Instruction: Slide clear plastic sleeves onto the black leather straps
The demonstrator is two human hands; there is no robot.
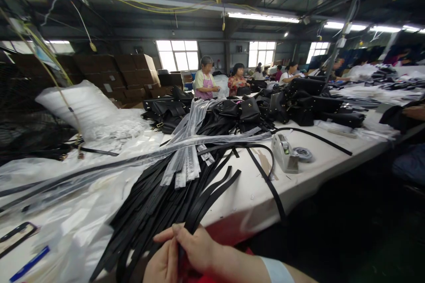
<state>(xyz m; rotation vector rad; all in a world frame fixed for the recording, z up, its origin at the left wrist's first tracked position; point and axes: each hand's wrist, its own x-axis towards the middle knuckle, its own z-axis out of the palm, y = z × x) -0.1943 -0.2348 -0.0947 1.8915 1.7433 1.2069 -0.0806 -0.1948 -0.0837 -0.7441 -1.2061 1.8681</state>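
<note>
My right hand is closed around black straps, whose free ends curve up and away over the table edge. Beside it, at the bottom of the view, my left hand is closed on the same straps lower down, fingers touching the right hand. A large heap of flat black straps fans out just left of both hands. Across that heap lie clear plastic sleeves, some with straps inside. The lower part of the held straps is hidden by my hands.
A tape dispenser and a tape roll stand on the white table. Black bags are piled behind. Plastic film, a blue pen and a phone-like object lie left. Several people work farther back.
</note>
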